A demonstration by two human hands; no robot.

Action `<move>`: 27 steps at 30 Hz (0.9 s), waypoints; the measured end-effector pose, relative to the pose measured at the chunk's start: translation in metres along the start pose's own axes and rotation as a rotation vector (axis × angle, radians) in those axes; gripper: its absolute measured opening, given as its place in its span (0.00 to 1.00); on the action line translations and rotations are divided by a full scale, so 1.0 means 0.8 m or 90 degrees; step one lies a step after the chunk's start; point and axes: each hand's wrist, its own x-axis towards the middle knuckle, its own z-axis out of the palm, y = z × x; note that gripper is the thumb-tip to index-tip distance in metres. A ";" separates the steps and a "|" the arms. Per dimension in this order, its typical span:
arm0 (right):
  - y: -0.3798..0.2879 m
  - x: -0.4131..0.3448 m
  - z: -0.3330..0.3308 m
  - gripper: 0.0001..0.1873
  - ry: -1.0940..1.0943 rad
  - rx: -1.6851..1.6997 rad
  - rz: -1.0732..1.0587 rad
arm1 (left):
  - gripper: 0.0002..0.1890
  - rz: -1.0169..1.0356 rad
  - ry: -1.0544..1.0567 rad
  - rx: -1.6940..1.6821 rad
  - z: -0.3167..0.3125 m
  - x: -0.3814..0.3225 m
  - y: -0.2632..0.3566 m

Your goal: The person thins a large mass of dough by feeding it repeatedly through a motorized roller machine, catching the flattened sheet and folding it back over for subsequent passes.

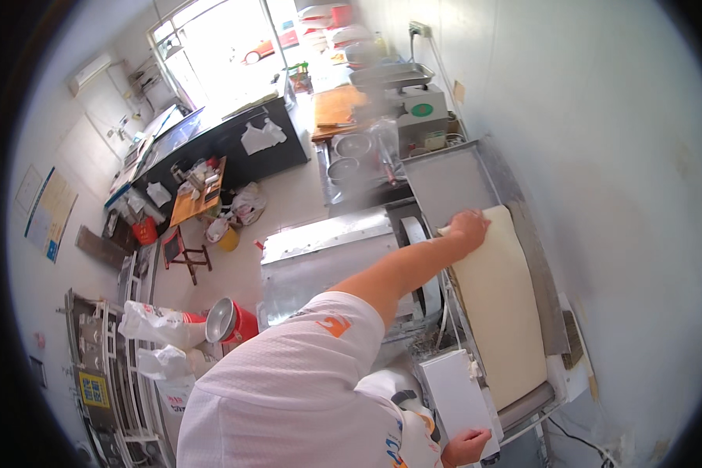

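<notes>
A long, thick sheet of pale dough (500,310) lies along the belt of a dough-rolling machine. My left hand (469,228), at the end of my outstretched arm, grips the far end of this sheet near its left corner. At the near end, the dough rests by a grey roller (526,403). Low in the view, my right hand (467,447) is beside a white box-like panel (459,398), its fingers curled. Whether it holds anything is not visible.
A metal tray (450,181) extends beyond the dough, along the wall (608,193). Left of the belt stands a metal machine housing (327,251) with a wheel (415,234). Behind me are a red bucket with a metal bowl (222,320) and plastic sacks (158,324). A folding stool (184,254) stands farther off.
</notes>
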 end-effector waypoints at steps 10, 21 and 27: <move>-0.001 0.000 0.007 0.10 -0.009 0.003 0.008 | 0.26 -0.060 -0.039 0.018 -0.027 -0.025 0.027; -0.007 0.010 0.008 0.04 -0.014 0.108 0.054 | 0.16 0.042 -0.058 -0.037 0.021 -0.022 0.018; -0.002 0.011 0.003 0.05 0.006 0.113 0.061 | 0.18 0.134 -0.040 -0.029 -0.004 -0.049 0.036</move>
